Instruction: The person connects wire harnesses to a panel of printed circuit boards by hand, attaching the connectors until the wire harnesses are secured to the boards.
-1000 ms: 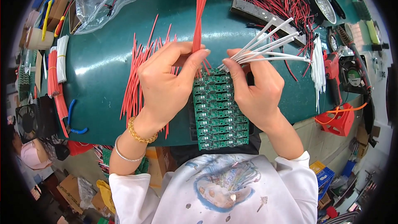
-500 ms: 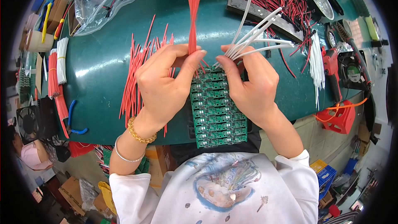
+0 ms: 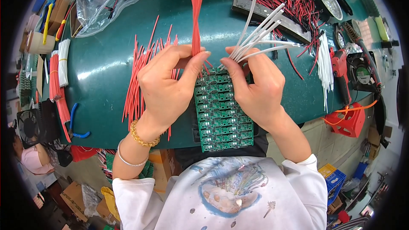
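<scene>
A bunch of red wires (image 3: pixel 196 21) stands upright in my left hand (image 3: pixel 170 83), pinched between thumb and fingers. My right hand (image 3: pixel 257 83) is closed on several white wires (image 3: pixel 260 32), which fan out up and to the right. Both hands meet over the far end of a green circuit board panel (image 3: pixel 223 113), made of rows of small boards, at the table's near edge. The lower wire ends reach the panel's top row; my fingers partly hide them, and I cannot tell which are attached. Loose red wires (image 3: pixel 136 81) lie beside my left hand.
On the green table (image 3: pixel 102 85) are blue-handled pliers (image 3: pixel 73 121) and bundled wires (image 3: pixel 63 61) at left, and a clear plastic bag (image 3: pixel 115 0) behind. Far right hold red-black wires (image 3: pixel 294 4), a metal bar (image 3: pixel 268 19), white wires (image 3: pixel 326 68) and a red-handled tool (image 3: pixel 341 70).
Both hands have shifted very slightly left, and the red and white wires tilt a little left with them. Each hand keeps its hold.
</scene>
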`<state>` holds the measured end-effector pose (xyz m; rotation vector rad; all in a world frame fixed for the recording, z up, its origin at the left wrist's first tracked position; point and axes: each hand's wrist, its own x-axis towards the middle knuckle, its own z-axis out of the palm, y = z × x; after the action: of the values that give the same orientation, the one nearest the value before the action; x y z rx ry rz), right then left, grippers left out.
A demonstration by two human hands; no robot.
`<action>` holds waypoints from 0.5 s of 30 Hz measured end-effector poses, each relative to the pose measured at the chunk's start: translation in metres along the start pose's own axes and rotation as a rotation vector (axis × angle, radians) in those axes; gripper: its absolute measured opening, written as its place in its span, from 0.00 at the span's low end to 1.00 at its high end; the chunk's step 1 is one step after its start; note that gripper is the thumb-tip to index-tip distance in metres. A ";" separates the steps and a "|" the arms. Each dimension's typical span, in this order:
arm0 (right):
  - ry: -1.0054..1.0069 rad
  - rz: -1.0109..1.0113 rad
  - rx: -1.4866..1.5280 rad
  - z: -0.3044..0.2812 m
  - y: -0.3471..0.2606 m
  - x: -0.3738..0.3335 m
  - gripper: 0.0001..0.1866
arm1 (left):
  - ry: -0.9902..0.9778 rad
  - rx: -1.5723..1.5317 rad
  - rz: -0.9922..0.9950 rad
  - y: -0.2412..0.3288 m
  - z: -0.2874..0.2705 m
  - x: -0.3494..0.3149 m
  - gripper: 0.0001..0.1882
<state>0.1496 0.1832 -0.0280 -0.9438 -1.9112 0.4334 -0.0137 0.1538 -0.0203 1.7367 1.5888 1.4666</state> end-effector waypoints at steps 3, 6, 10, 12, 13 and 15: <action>0.001 0.002 0.004 0.000 0.000 0.000 0.09 | 0.006 -0.009 0.007 0.001 0.001 -0.001 0.05; 0.001 0.004 0.003 -0.001 0.000 0.000 0.09 | 0.003 0.000 0.002 0.003 0.002 0.000 0.05; 0.004 0.032 -0.018 -0.001 -0.001 0.000 0.07 | 0.004 0.013 0.001 0.001 0.001 0.000 0.05; 0.003 0.029 -0.017 -0.001 -0.001 0.001 0.07 | 0.008 0.016 0.010 0.000 0.002 0.000 0.05; 0.003 0.027 -0.017 -0.001 -0.001 0.001 0.08 | 0.008 0.016 0.010 -0.001 0.002 0.000 0.05; 0.004 0.010 -0.004 0.000 0.000 0.001 0.08 | 0.015 0.019 0.025 -0.002 0.002 0.000 0.05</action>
<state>0.1496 0.1838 -0.0277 -0.9568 -1.9049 0.4337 -0.0125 0.1553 -0.0223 1.7664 1.5990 1.4847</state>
